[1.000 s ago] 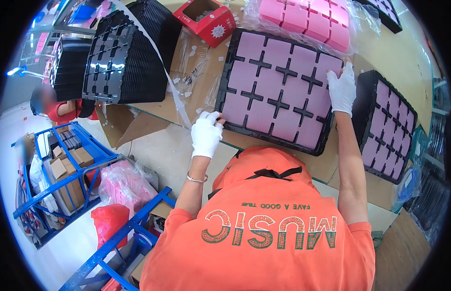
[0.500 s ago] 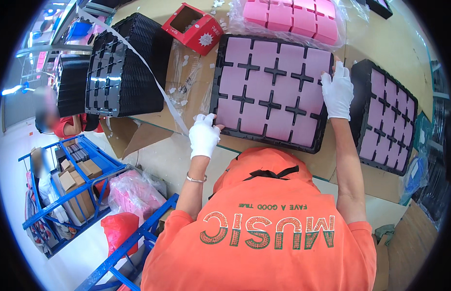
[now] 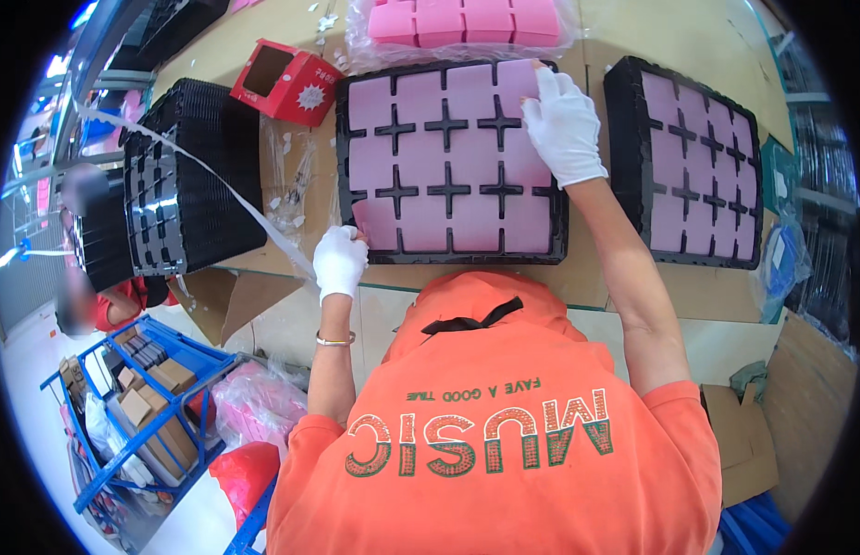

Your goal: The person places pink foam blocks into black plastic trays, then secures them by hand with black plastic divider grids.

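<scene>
A black tray (image 3: 450,191) with cross-shaped dividers lies in front of me, its compartments filled with flat purple pads (image 3: 474,227). White-gloved, my left hand (image 3: 340,262) is at the tray's near left corner, fingers closed at the edge of a corner pad (image 3: 376,222) that looks darker and slightly tilted. Its fingertips are partly hidden. My right hand (image 3: 566,129), also in a white glove, rests over the far right pads with its fingers stretched out and holds nothing that I can see.
To the right stands a second black tray (image 3: 644,157) with purple pads. Bright pink blocks (image 3: 462,23) lie in clear plastic at the back. Left are an open red box (image 3: 305,88), a tall stack of black trays (image 3: 203,176) and a hanging pale strip (image 3: 217,180). A blue cart (image 3: 124,462) holds cartons.
My view has shifted, and the tray sits straighter before me. My right hand has moved from the tray's right rim onto its far right pads. The corner pad by my left hand now looks tilted.
</scene>
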### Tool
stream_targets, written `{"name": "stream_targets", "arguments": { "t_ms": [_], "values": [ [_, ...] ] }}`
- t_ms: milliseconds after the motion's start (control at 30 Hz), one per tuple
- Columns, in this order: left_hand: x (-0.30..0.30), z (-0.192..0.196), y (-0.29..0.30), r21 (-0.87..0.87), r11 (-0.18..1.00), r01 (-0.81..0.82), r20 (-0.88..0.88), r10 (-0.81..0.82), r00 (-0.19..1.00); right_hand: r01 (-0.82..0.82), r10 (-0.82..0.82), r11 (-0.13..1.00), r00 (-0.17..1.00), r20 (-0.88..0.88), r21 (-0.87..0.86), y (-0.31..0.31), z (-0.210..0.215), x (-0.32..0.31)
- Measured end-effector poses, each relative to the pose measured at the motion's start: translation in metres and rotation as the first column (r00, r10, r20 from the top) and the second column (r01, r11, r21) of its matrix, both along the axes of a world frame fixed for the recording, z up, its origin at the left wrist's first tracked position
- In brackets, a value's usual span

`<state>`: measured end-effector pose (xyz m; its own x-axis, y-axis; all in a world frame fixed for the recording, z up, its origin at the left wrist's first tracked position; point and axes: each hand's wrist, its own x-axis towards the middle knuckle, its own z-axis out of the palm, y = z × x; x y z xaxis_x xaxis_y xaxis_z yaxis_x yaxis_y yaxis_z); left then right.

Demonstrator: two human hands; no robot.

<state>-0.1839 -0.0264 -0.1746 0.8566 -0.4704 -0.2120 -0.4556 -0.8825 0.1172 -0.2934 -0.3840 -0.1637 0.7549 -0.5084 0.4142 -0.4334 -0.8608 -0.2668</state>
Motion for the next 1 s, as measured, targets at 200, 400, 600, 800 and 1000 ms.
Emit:
{"name": "stream_targets", "arguments": {
  "t_ms": [200, 400, 600, 800, 1000],
  "values": [
    [-0.009, 0.015, -0.015, -0.135, 0.909, -0.394, -0.4, 0.314, 0.861, -0.069, 0.069, 0.998, 0.997, 0.044, 0.005, -0.008, -0.01, 0.006],
    [-0.028, 0.011, -0.007, -0.292, 0.946, -0.141, -0.036, 0.137, 0.99, -0.079, 0.079, 0.996, 0.997, -0.006, 0.035, -0.009, -0.019, 0.004],
    [-0.036, 0.006, -0.009, -0.377, 0.861, -0.341, -0.156, 0.304, 0.94, -0.096, 0.097, 0.995, 0.995, -0.028, 0.022, -0.011, -0.026, 0.006],
    [-0.039, 0.017, -0.012, -0.316, 0.882, -0.35, -0.131, 0.325, 0.937, -0.023, 0.026, 0.999, 0.996, -0.081, 0.034, -0.013, -0.017, 0.003],
    [-0.021, 0.019, 0.002, -0.191, 0.979, 0.064, 0.389, 0.015, 0.921, 0.031, -0.023, 0.984, 0.999, 0.047, -0.174, -0.017, 0.0, -0.005]
  ]
}}
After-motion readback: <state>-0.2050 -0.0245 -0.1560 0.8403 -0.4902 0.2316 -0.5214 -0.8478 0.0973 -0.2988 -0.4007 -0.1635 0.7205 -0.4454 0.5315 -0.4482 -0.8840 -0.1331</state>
